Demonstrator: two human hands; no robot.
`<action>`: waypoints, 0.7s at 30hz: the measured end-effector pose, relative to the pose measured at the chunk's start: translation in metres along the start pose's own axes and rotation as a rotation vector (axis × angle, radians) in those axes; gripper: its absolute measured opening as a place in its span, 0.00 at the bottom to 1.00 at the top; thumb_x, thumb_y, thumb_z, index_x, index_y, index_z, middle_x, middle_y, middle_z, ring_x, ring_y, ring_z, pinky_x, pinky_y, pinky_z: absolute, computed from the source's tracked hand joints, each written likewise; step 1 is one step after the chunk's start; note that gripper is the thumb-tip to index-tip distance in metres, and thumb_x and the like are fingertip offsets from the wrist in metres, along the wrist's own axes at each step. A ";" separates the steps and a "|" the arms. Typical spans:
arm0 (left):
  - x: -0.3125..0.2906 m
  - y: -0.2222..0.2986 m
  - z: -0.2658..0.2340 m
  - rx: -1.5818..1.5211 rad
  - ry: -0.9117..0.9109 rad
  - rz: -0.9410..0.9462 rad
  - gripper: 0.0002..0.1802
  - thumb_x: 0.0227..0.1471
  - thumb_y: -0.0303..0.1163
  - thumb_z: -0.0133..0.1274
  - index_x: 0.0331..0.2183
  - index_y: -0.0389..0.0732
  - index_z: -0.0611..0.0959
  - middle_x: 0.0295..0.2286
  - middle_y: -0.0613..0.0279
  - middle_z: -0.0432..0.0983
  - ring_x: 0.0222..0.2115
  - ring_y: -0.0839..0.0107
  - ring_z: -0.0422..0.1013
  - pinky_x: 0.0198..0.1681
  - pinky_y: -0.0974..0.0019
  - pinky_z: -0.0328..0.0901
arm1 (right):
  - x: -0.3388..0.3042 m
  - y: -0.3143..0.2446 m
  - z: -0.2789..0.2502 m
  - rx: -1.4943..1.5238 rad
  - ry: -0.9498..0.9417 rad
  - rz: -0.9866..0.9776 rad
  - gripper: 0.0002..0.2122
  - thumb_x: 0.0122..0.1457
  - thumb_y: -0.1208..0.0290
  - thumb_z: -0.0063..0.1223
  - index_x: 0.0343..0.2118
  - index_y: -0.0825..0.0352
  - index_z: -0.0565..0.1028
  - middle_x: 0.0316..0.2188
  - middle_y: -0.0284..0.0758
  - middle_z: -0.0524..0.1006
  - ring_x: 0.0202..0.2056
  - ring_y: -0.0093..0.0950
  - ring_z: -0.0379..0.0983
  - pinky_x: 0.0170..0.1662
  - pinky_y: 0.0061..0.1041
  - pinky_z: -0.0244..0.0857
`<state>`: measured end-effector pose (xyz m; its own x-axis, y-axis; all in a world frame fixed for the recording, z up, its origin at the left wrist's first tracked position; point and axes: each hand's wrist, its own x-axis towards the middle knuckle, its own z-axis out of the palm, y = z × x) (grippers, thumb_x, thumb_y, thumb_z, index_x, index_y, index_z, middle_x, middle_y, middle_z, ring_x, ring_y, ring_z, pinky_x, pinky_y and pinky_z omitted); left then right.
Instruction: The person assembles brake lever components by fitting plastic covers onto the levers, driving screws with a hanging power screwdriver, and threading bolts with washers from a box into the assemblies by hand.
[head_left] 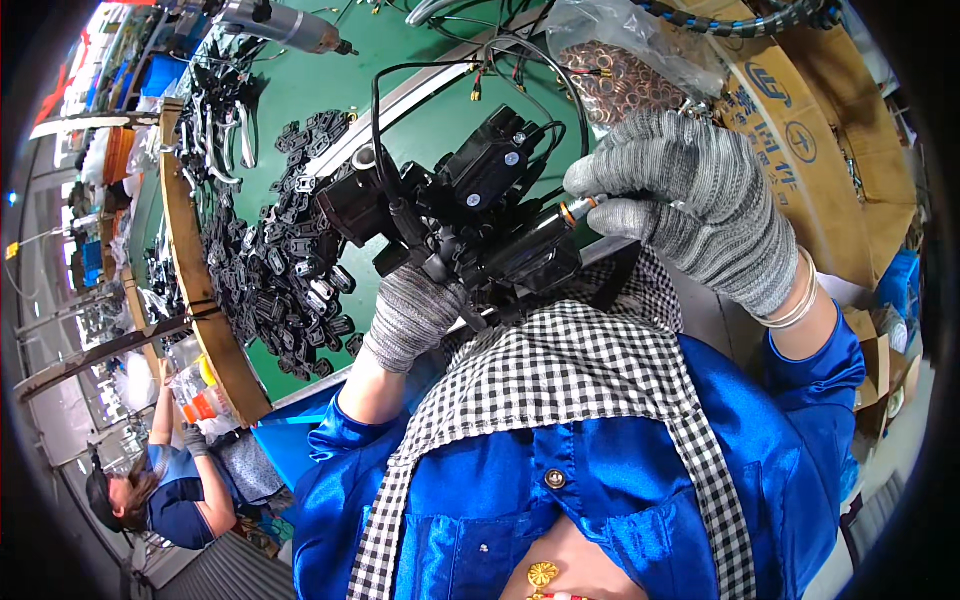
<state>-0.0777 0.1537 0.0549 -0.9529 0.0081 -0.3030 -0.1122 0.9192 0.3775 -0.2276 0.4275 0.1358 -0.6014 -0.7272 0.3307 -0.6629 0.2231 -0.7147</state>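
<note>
My left hand [415,312], in a grey knitted glove, grips a black mechanical assembly [490,165] from below, in front of my chest. The assembly has several blocky housings and thin black cables. My right hand [690,200], gloved the same way, has its thumb and forefinger closed on a small silver bolt [589,204]. A copper-coloured washer [568,214] sits on the bolt, at the end of a black cylindrical part of the assembly. The glove partly hides the bolt, so I cannot tell how far it is in.
Black brackets [285,270] lie piled on the green table [300,85], with silver levers [225,140] behind. A power driver [285,25] hangs at the top. A clear bag of copper-coloured rings [625,80] stands beside a cardboard box [800,140]. Another person [180,500] works at left.
</note>
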 end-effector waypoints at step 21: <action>0.012 0.010 0.005 -0.351 0.232 0.070 0.15 0.44 0.27 0.56 0.39 0.41 0.81 0.31 0.57 0.80 0.33 0.58 0.77 0.34 0.60 0.71 | -0.010 0.017 0.007 0.185 0.132 -0.014 0.10 0.60 0.63 0.51 0.29 0.66 0.74 0.23 0.34 0.78 0.25 0.36 0.76 0.29 0.31 0.68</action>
<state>-0.0890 0.1648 0.0506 -0.9953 -0.0601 -0.0760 -0.0958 0.7292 0.6775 -0.2296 0.4335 0.1162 -0.6541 -0.6354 0.4104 -0.5855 0.0818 -0.8065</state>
